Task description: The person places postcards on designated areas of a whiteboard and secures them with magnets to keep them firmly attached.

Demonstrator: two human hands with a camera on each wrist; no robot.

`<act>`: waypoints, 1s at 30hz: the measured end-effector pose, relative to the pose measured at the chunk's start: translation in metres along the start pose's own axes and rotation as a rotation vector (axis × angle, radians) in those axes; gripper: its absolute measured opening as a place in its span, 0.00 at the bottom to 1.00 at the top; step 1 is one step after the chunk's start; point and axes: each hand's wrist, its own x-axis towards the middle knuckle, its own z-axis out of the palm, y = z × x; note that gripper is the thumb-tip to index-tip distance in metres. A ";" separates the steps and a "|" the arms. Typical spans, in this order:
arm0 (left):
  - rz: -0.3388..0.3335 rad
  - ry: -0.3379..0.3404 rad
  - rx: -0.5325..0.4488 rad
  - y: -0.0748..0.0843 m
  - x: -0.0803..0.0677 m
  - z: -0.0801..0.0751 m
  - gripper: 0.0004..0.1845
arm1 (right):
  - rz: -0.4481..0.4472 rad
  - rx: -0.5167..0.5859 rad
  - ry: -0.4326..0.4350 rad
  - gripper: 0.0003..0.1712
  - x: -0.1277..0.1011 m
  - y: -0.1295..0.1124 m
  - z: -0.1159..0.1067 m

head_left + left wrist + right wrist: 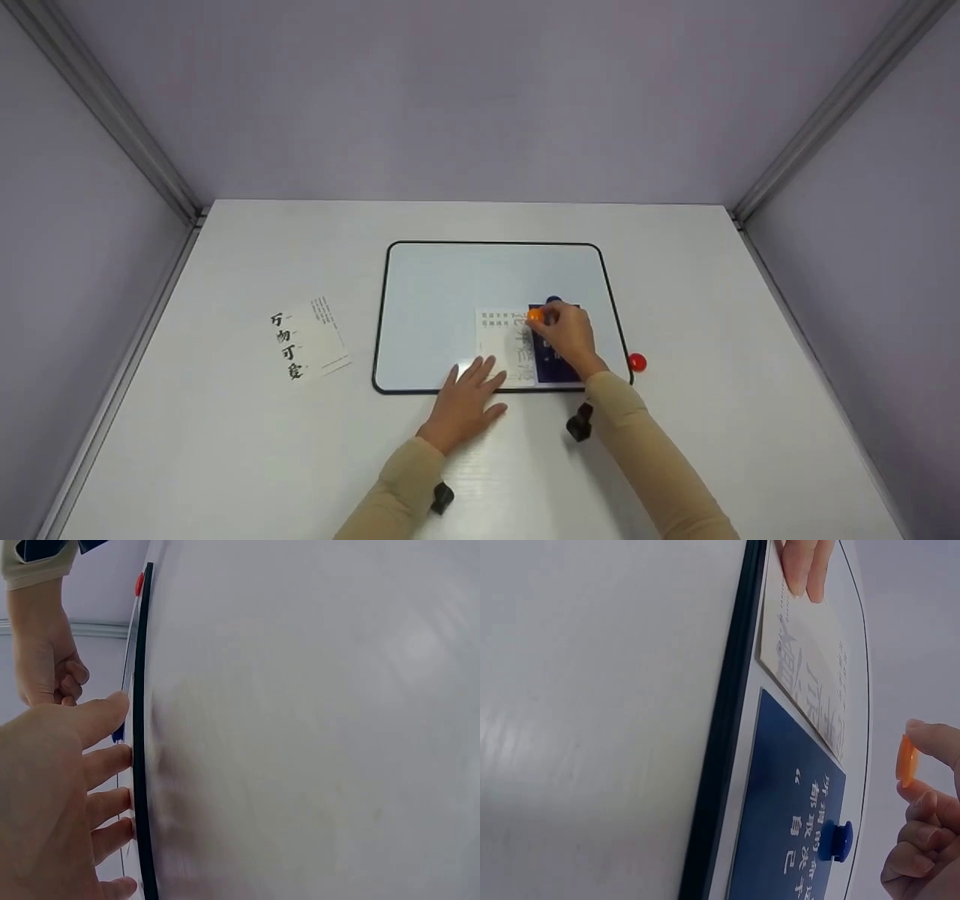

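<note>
A whiteboard [427, 300] with a black rim lies on the table. My right hand [571, 337] pinches an orange round magnet [907, 761] between thumb and index finger, above the top of a white card [491, 341] with grey characters. To the right of that card is a dark blue card [780, 780] with white characters; a blue round magnet [843, 841] sits at its top edge. My left hand [461, 409] is spread across the board's near rim, its fingertips on the lower part of the white card.
Left of the board, another white card [315, 341] with black characters lies on the table [225, 450]. A red round magnet [637, 362] is just outside the board's right rim. Pale walls stand behind and on both sides.
</note>
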 end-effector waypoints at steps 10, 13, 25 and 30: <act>-0.003 -0.014 -0.011 0.000 0.000 -0.001 0.29 | -0.039 -0.028 0.021 0.20 0.004 -0.006 0.007; -0.010 -0.030 -0.027 0.000 0.001 -0.002 0.29 | -0.057 -0.037 0.027 0.20 0.005 -0.009 0.008; -0.014 -0.044 -0.012 0.000 0.001 -0.002 0.29 | -0.074 -0.036 0.024 0.19 0.009 -0.014 0.013; -0.016 -0.041 0.004 0.000 0.002 0.000 0.29 | -0.053 -0.051 0.013 0.20 0.010 -0.016 0.015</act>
